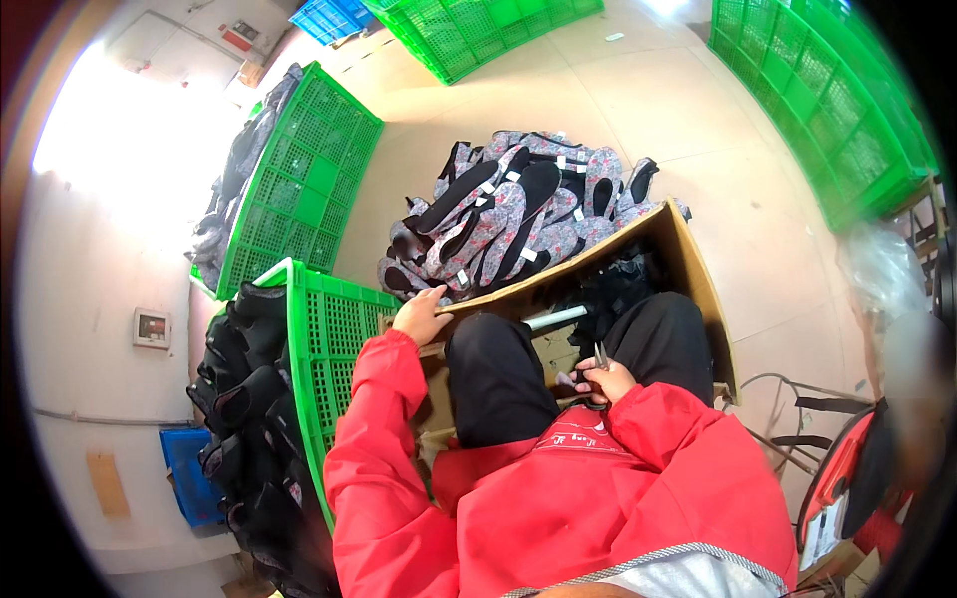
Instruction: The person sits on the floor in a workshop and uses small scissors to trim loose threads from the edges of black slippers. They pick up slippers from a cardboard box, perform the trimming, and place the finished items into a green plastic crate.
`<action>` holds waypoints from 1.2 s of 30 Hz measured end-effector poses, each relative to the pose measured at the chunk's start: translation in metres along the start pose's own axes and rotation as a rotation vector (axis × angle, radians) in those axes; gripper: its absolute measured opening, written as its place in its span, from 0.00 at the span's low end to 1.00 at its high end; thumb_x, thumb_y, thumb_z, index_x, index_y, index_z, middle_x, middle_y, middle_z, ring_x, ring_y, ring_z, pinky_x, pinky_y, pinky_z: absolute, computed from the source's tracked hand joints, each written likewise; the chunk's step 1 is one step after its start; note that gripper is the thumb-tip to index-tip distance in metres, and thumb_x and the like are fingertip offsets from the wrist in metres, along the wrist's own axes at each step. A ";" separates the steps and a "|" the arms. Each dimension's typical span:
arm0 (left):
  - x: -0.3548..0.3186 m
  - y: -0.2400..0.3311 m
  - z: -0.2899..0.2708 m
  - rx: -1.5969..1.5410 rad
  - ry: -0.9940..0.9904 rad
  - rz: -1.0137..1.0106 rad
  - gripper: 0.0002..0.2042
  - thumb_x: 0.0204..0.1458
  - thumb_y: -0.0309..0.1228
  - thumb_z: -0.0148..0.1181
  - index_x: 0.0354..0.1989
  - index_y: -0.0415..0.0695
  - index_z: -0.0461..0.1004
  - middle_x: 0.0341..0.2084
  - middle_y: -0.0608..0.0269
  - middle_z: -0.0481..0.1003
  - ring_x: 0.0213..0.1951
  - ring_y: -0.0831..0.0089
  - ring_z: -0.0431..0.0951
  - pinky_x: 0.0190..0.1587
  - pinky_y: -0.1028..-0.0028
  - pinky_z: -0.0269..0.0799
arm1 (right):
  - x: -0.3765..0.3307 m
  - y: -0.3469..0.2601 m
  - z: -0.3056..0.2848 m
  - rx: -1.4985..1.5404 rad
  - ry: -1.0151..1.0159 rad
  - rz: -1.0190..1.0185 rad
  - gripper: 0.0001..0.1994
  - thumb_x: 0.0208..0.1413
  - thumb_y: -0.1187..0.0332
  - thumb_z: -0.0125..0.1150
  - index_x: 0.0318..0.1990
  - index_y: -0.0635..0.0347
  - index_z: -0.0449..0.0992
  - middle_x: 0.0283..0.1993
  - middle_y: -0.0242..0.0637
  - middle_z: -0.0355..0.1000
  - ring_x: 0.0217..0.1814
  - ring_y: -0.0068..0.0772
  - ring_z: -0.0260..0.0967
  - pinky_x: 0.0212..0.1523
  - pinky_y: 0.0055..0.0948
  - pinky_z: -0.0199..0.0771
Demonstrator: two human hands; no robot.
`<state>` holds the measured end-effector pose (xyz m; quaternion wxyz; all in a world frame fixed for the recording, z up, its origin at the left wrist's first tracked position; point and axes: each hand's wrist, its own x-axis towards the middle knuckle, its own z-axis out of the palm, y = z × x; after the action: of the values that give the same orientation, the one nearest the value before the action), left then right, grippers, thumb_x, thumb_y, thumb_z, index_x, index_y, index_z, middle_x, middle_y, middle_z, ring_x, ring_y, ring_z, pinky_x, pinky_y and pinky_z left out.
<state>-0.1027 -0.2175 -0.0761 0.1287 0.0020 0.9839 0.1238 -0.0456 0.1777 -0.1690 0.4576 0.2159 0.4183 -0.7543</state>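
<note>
My left hand (422, 317) lies on the near-left rim of a cardboard box (558, 267), fingers stretched out toward a heap of shoes. Nothing shows in that hand. Small scissors (600, 356) are in my right hand (608, 380), which is closed above my lap with the blades pointing away from me. Just past the box, the heap of grey floral slipper-like shoes (508, 214) with black soles and white tags lies on the floor. Inside the box, between and beyond my knees, are dark items (618, 289) and a white tube-like piece (555, 318).
To my left stands a green crate (344, 319) beside black shoes (254, 399). Another green crate (299, 169) with grey shoes is farther off. More green crates stand at the back (478, 35) and right (817, 100). A red-and-black object (842, 468) and wire frame are at right.
</note>
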 end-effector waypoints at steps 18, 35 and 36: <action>0.132 -0.025 0.067 0.257 0.210 -0.102 0.12 0.50 0.36 0.59 0.33 0.39 0.75 0.32 0.49 0.77 0.39 0.49 0.78 0.42 0.54 0.71 | 0.006 -0.006 0.006 -0.008 0.037 0.063 0.08 0.60 0.76 0.48 0.46 0.61 0.70 0.44 0.34 0.77 0.31 0.24 0.75 0.15 0.17 0.55; -0.154 0.139 -0.023 0.085 0.460 0.423 0.07 0.41 0.29 0.63 0.30 0.45 0.77 0.18 0.65 0.66 0.25 0.65 0.71 0.37 0.66 0.68 | -0.058 -0.040 0.046 -0.275 -0.073 -0.593 0.10 0.58 0.73 0.60 0.46 0.63 0.75 0.44 0.30 0.74 0.38 0.15 0.67 0.43 0.19 0.68; -0.166 0.141 -0.016 0.103 0.461 0.422 0.07 0.41 0.29 0.63 0.30 0.45 0.77 0.18 0.66 0.66 0.25 0.66 0.71 0.37 0.66 0.68 | -0.057 -0.037 0.050 -0.222 -0.106 -0.670 0.11 0.57 0.72 0.62 0.47 0.64 0.75 0.46 0.31 0.73 0.42 0.16 0.67 0.47 0.19 0.67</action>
<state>0.0493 -0.0905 0.0154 -0.1265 0.1847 0.9700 0.0951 -0.0470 0.1741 -0.0851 0.2264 -0.0236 0.5210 -0.8226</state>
